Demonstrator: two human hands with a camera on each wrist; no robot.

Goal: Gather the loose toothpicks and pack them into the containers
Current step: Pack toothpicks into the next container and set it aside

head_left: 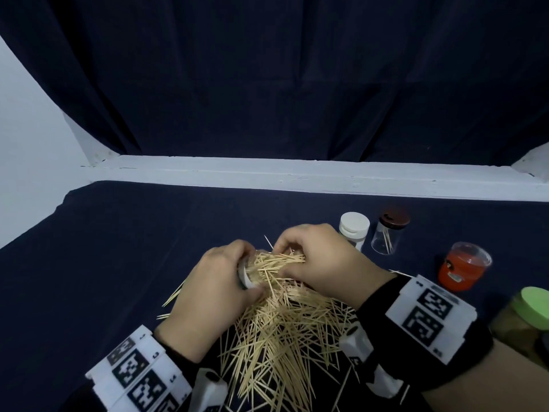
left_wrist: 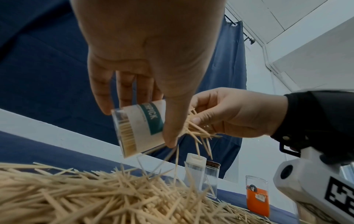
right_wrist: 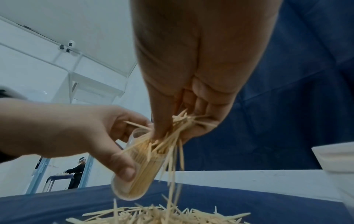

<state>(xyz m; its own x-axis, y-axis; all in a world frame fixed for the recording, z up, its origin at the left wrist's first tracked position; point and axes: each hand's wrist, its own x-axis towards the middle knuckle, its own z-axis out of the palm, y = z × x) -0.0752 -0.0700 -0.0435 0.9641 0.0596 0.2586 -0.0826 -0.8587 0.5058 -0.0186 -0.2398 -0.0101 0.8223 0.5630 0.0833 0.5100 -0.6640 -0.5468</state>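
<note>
My left hand (head_left: 218,281) grips a clear labelled toothpick container (left_wrist: 140,128), tilted with its mouth toward my right hand; the container (right_wrist: 134,171) holds many toothpicks. My right hand (head_left: 312,257) pinches a bundle of toothpicks (right_wrist: 178,125) at the container's mouth, and some of them stick out or fall past it. A large heap of loose toothpicks (head_left: 285,331) lies on the dark cloth below both hands; the heap (left_wrist: 95,194) fills the foreground of the left wrist view.
At the right stand a white-capped container (head_left: 353,228), a clear jar with a brown lid (head_left: 390,233) holding a few toothpicks, an orange container (head_left: 462,269) and a green-lidded jar (head_left: 525,319). A white ledge (head_left: 297,176) runs behind the table.
</note>
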